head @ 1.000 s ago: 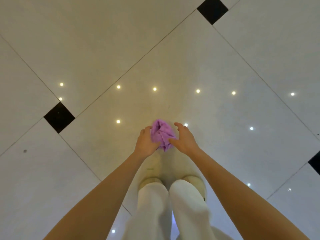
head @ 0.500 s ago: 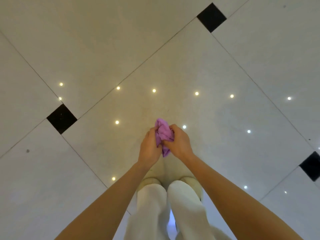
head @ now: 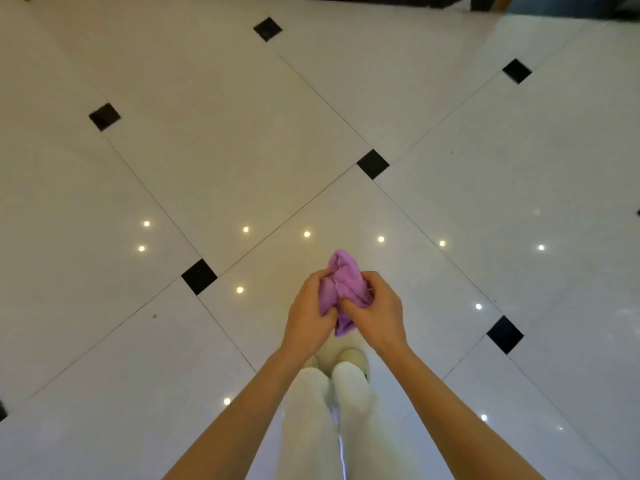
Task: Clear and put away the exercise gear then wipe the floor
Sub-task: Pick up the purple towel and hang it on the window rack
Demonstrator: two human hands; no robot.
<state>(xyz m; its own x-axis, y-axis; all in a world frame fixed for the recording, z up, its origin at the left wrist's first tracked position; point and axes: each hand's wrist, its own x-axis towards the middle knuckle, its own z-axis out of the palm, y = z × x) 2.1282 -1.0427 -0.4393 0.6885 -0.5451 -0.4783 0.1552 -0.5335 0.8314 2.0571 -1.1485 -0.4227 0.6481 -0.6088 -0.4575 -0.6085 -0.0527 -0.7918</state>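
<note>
Cloth (head: 341, 287), purple, bunched between both hands at about waist height, directly above the person's feet; not on the floor. Left hand (head: 309, 315) grips its left side with fingers curled round the fabric. Right hand (head: 375, 311) now clamps the right side too, thumb pressed into the folds; a second ago that hand lay spread against the cloth, fingers loose. Cloth is more tightly wadded than before, one end poking up, a tail hanging below the hands. Floor (head: 214, 161) beyond: pale glossy tiles, small black insets, lamp reflections. The view has tipped up, taking in more tiles farther off. No exercise gear in sight. Judgement: gear step looks finished; cloth is being readied, wiping not yet begun.
</note>
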